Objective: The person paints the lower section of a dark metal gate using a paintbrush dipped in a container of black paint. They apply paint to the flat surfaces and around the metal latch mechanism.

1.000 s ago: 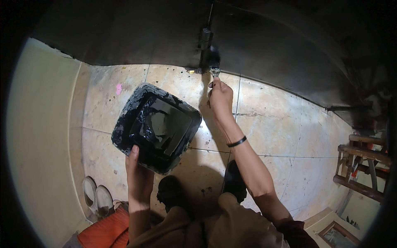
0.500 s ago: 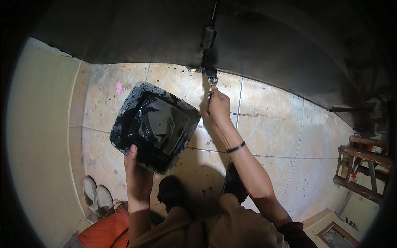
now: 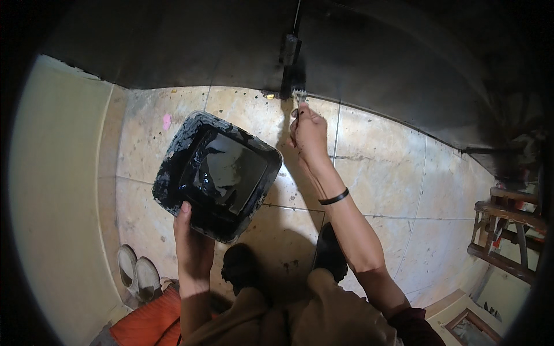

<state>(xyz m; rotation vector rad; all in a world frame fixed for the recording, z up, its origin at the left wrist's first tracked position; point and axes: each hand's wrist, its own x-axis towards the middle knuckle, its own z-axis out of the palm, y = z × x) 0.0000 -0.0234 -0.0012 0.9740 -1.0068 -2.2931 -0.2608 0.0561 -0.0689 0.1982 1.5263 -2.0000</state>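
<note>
My left hand grips the near edge of a squarish plastic tub, its thumb over the rim. Glossy black paint lies inside the tub, and dried smears coat its walls. In my right hand is a paintbrush with a pale metal ferrule, held by its handle. The dark bristles touch or nearly touch the lower edge of the black door panel, just below a hinge; against the black surface their tips are hard to make out.
Pale, paint-spotted floor tiles lie beneath. A cream wall stands at the left, with a pair of light shoes beside it. Orange cloth lies at the lower left. A brown wooden stool or rack stands at the right.
My right hand has moved slightly up and away with the brush, whose ferrule now reaches the door's bottom edge. The tub in my left hand has hardly shifted.
</note>
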